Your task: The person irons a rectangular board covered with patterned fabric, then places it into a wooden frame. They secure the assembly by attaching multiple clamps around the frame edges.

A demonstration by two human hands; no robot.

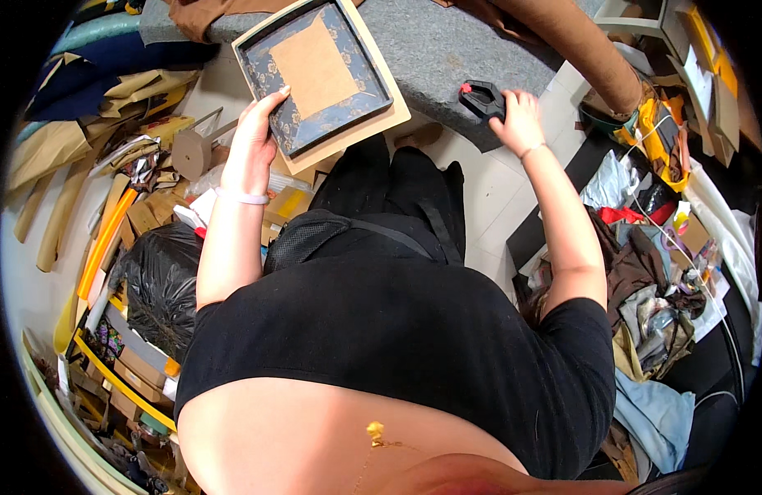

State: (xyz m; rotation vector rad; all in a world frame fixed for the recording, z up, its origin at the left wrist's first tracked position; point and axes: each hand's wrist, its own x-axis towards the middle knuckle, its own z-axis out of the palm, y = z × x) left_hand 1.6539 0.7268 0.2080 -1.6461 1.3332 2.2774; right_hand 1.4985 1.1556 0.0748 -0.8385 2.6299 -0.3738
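Observation:
My left hand [257, 128] grips a shallow square tray [360, 78] by its near left side, the thumb over the rim and the other fingers mostly hidden beneath. Dark floral-patterned lining covers its inside, a plain brown square [315, 66] lies at the middle, and a tan border runs round the outside. My right hand [521, 120] is closed on a black hand tool [480, 99] with an open loop and a small red part. This tool is held at the edge of the grey felt-covered surface [455, 49]; whether it rests there I cannot tell.
A large brown roll [575, 49] slants down at the upper right. Piled fabric scraps [645, 289] and wrappers lie to the right. On the left are a black plastic bag [162, 276], cardboard pieces, long tubes [63, 219] and a small brown roll [191, 154].

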